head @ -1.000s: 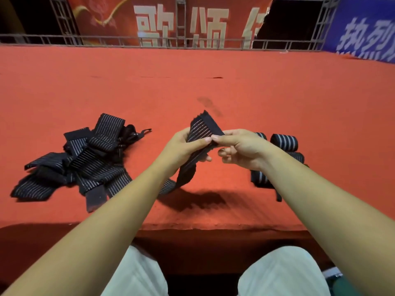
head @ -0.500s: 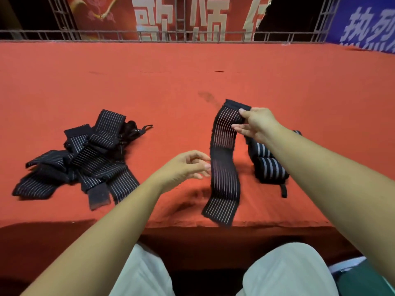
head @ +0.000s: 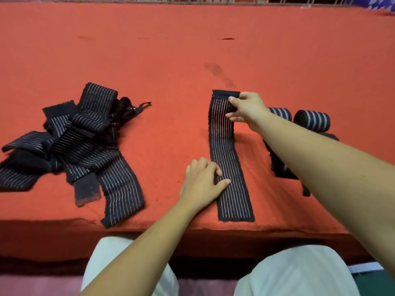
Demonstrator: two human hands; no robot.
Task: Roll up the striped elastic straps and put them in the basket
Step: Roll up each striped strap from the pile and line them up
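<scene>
Fingers (head: 232, 99) of my right hand (head: 249, 108) pinch the far end of the strap (head: 229, 163), toward 12 o'clock; my left hand (head: 203, 182) presses flat near 6, pinning it to the counter (head: 192, 60). If that palm slips, I think the elastic recoils and the roll starts crooked.

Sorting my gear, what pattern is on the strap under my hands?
Black with thin white lengthwise stripes; the strap shows best in the head view.

text: none legible | blue banner (head: 380, 4), top right: white marks cropped, unreadable
</scene>
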